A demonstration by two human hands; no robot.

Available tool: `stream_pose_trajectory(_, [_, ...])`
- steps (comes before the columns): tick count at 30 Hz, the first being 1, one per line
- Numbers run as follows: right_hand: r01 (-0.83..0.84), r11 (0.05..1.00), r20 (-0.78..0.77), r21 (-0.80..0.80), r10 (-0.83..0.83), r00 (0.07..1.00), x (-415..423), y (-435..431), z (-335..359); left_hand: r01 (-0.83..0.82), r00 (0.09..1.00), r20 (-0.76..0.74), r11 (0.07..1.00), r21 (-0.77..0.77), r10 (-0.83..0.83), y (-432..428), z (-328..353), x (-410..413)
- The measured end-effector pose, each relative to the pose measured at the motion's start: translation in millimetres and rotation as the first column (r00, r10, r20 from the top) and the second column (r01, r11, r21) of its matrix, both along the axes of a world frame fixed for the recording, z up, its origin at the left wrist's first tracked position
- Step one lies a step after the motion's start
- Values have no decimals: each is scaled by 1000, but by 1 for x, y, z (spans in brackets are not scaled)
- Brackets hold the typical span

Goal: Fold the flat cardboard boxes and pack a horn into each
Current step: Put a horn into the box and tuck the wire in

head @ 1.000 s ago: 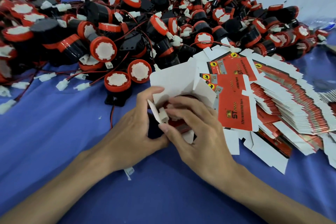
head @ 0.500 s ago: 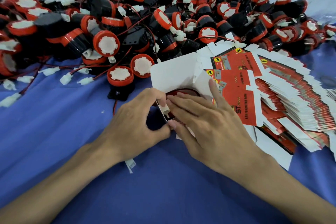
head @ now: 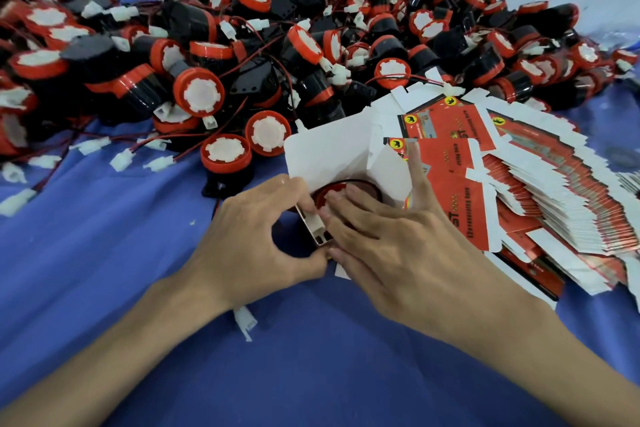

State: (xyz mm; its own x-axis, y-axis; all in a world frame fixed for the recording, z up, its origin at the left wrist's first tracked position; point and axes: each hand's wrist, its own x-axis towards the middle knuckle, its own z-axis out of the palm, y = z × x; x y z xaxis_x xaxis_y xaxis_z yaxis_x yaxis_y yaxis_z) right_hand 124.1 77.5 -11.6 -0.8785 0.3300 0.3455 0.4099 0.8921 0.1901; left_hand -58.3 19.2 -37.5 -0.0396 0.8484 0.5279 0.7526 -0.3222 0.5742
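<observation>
A half-folded white cardboard box (head: 329, 156) stands open on the blue-covered table (head: 104, 253), its flaps raised. A black horn with a red rim (head: 323, 193) sits inside it. A fanned stack of flat red-and-white cardboard boxes (head: 554, 211) lies just to its right. A heap of loose black-and-red horns (head: 242, 45) lies behind.

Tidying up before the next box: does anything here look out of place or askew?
One white connector lies alone on the blue cloth by the left hand, apart from the horn pile. The stack of flat boxes is fanned out sideways, not squared.
</observation>
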Motion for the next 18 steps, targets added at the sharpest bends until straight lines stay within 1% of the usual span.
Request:
stream_pose_trajectory(3, [15,999,26,-43,-14,1000,0,0,3,29,1000,4,1000,4,-29,2,0,0])
stream_pose_trajectory(6, [29,994,24,-108,-26,999,1,-2,7,41,998,44,999,14,-42,4,-1,0])
stream_pose_trajectory(10, [-3,996,10,-95,4,1000,1,-4,7,44,999,-4,999,18,-44,6,-2,-3])
stream_pose_trajectory(13, [11,996,29,-93,-8,1000,0,-5,7,44,999,-26,999,14,-44,6,-3,-4])
stream_pose_trajectory(16, [63,991,41,-119,-59,997,-2,-8,4,45,999,29,999,-25,-44,3,-6,-4])
stream_pose_trajectory(18, [78,984,13,-157,-77,997,-4,-10,-1,10,998,69,999,-42,-7,1,-8,-4])
